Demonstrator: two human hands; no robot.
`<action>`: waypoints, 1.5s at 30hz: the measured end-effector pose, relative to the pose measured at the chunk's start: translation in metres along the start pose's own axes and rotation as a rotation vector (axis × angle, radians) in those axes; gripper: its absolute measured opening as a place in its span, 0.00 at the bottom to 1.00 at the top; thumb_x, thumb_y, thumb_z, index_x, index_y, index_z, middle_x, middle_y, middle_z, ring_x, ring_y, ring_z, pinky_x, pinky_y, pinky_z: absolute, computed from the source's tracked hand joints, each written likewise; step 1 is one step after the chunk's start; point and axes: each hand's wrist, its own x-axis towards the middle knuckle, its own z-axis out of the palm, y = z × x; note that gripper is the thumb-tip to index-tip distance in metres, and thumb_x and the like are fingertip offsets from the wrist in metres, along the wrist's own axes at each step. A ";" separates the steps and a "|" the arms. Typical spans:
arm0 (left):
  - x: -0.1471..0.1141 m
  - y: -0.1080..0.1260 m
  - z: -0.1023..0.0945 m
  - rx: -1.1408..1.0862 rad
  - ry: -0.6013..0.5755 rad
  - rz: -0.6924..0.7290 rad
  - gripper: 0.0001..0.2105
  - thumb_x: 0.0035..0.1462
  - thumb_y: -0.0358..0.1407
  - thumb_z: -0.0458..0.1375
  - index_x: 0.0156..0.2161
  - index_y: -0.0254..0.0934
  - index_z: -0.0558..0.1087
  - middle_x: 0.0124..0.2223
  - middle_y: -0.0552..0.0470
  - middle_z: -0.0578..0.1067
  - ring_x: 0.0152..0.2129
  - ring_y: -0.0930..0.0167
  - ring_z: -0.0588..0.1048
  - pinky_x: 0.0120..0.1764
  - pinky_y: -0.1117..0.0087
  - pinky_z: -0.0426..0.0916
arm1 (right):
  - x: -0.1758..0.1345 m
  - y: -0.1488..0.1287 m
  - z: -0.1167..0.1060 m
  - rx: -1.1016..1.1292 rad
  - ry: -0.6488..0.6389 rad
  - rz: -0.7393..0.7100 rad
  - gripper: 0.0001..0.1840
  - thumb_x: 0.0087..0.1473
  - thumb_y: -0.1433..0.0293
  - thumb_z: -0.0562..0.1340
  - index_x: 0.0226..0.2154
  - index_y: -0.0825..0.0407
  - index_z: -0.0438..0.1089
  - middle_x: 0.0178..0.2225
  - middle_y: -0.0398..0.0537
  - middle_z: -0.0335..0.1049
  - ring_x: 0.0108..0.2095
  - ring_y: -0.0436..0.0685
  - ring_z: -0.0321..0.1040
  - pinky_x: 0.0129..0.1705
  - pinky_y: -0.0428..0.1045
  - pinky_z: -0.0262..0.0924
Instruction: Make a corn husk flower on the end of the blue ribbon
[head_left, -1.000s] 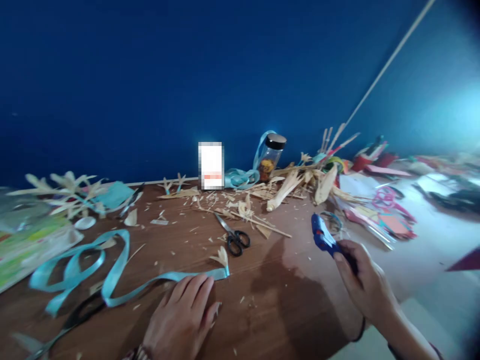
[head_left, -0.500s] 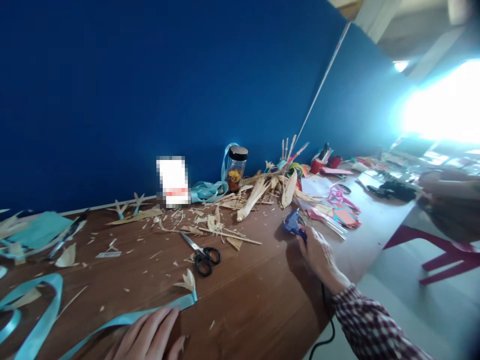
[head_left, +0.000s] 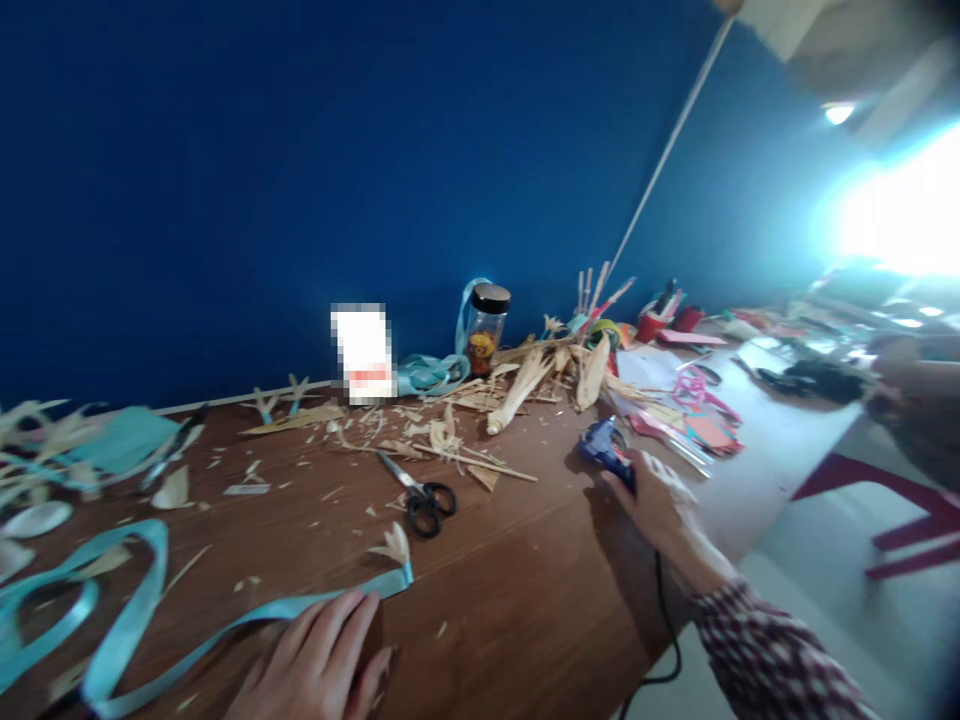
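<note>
My right hand [head_left: 667, 510] is wrapped round the handle of a blue glue gun [head_left: 609, 450], whose dark cord [head_left: 667, 620] hangs over the table's front edge. Fingers outstretched, my left hand [head_left: 319, 655] lies on the table, its fingertips at a light blue satin ribbon [head_left: 285, 608]. At the ribbon's right end a small pale husk flower [head_left: 396, 545] stands up, with blue wrapped at its base. Beyond that lie black-handled scissors [head_left: 420, 497], their blades partly open.
Husk scraps [head_left: 442, 435] litter the brown table [head_left: 510, 600]. Against the blue wall stand a black-lidded jar [head_left: 489, 325] and a blurred white object [head_left: 364, 350]. Pink and white papers [head_left: 645, 370] lie on the right, near a red chair [head_left: 885, 490] and another person's arm [head_left: 911, 390].
The whole view has shifted, so things appear further right and slightly higher. My right hand keeps hold of the glue gun; my left hand stays by the ribbon.
</note>
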 end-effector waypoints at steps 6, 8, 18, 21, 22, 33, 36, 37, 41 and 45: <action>0.011 0.015 -0.020 -0.018 -0.104 -0.079 0.14 0.56 0.40 0.54 0.46 0.37 0.71 0.44 0.47 0.75 0.40 0.63 0.73 0.39 0.63 0.68 | -0.009 -0.042 -0.024 0.312 0.046 -0.191 0.15 0.58 0.62 0.52 0.43 0.53 0.62 0.33 0.52 0.71 0.32 0.59 0.69 0.34 0.53 0.62; 0.012 0.017 -0.023 -0.028 -0.125 -0.099 0.14 0.56 0.38 0.54 0.46 0.37 0.71 0.44 0.47 0.75 0.40 0.63 0.72 0.39 0.62 0.68 | -0.015 -0.083 -0.033 0.499 -0.212 -0.339 0.11 0.58 0.64 0.52 0.41 0.51 0.64 0.33 0.49 0.71 0.31 0.56 0.70 0.33 0.50 0.63; 0.017 0.018 -0.033 -0.166 -0.166 -0.205 0.08 0.57 0.34 0.52 0.38 0.37 0.72 0.39 0.48 0.75 0.36 0.62 0.72 0.37 0.58 0.68 | -0.020 -0.219 -0.009 0.453 -0.379 -0.702 0.07 0.58 0.66 0.56 0.35 0.51 0.67 0.33 0.48 0.70 0.33 0.55 0.68 0.34 0.47 0.57; 0.016 0.016 -0.031 -0.190 -0.145 -0.224 0.07 0.58 0.34 0.51 0.36 0.36 0.72 0.38 0.47 0.75 0.36 0.62 0.71 0.38 0.58 0.68 | -0.019 -0.222 -0.004 0.453 -0.401 -0.714 0.06 0.57 0.66 0.57 0.33 0.51 0.67 0.31 0.46 0.70 0.31 0.53 0.66 0.31 0.45 0.54; 0.015 0.015 -0.029 -0.195 -0.137 -0.226 0.08 0.58 0.34 0.50 0.36 0.36 0.71 0.37 0.47 0.75 0.36 0.62 0.71 0.37 0.59 0.67 | -0.019 -0.222 -0.003 0.473 -0.410 -0.711 0.06 0.57 0.67 0.57 0.32 0.50 0.67 0.31 0.45 0.69 0.30 0.52 0.66 0.31 0.45 0.54; 0.039 -0.005 -0.042 -0.239 -0.165 -0.238 0.12 0.57 0.31 0.49 0.43 0.37 0.72 0.41 0.47 0.75 0.38 0.64 0.71 0.41 0.61 0.67 | -0.015 -0.221 -0.004 1.017 -0.561 -0.563 0.06 0.55 0.69 0.58 0.28 0.53 0.66 0.25 0.41 0.68 0.26 0.49 0.63 0.29 0.44 0.55; 0.054 -0.008 -0.052 -0.389 -0.271 -0.288 0.12 0.58 0.31 0.48 0.39 0.37 0.74 0.36 0.48 0.76 0.36 0.67 0.73 0.40 0.65 0.67 | -0.013 -0.220 -0.005 1.193 -0.654 -0.471 0.07 0.55 0.68 0.58 0.28 0.53 0.64 0.25 0.41 0.68 0.26 0.49 0.64 0.29 0.44 0.57; 0.059 -0.008 -0.055 -0.436 -0.316 -0.326 0.12 0.58 0.31 0.48 0.38 0.38 0.75 0.35 0.49 0.76 0.35 0.67 0.73 0.39 0.65 0.67 | -0.013 -0.220 -0.005 1.241 -0.676 -0.442 0.07 0.55 0.67 0.57 0.29 0.53 0.64 0.25 0.41 0.67 0.26 0.49 0.64 0.29 0.44 0.57; 0.070 -0.005 -0.056 -0.685 -0.392 -0.489 0.09 0.53 0.31 0.51 0.33 0.38 0.74 0.32 0.52 0.76 0.30 0.69 0.74 0.37 0.68 0.67 | -0.014 -0.219 -0.001 1.378 -0.720 -0.343 0.07 0.54 0.66 0.59 0.30 0.53 0.63 0.24 0.40 0.64 0.25 0.48 0.61 0.28 0.44 0.56; 0.069 -0.003 -0.047 -1.023 -0.395 -0.622 0.07 0.52 0.34 0.52 0.33 0.36 0.71 0.28 0.53 0.75 0.24 0.73 0.72 0.29 0.72 0.66 | -0.016 -0.220 0.008 1.557 -0.870 -0.208 0.12 0.51 0.63 0.61 0.34 0.52 0.60 0.24 0.37 0.63 0.23 0.46 0.60 0.25 0.43 0.56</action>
